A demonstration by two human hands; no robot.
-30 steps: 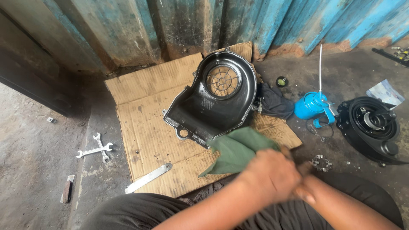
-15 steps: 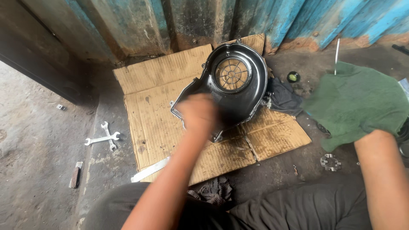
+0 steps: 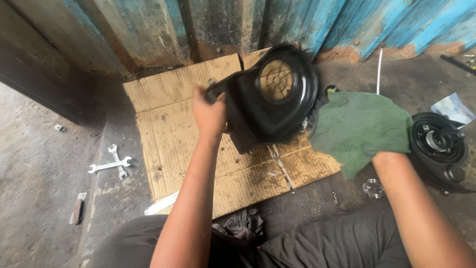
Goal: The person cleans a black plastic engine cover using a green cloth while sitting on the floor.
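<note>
My left hand grips the left edge of a black plastic fan cover with a round opening, holding it tilted up off the cardboard sheet. My right hand is hidden under a green cloth that it holds just to the right of the cover; only the wrist shows below the cloth. Cover and cloth are close together, and I cannot tell whether they touch.
A black round motor housing lies at the right. Two spanners and a small wood-handled tool lie on the concrete at left. A flat metal strip pokes from under the cardboard. Blue corrugated wall behind. Dark rag near my knees.
My left hand went from beside the cloth to the fan cover, gripped it and lifted it up on edge. My right hand carried the green cloth out to the right.
</note>
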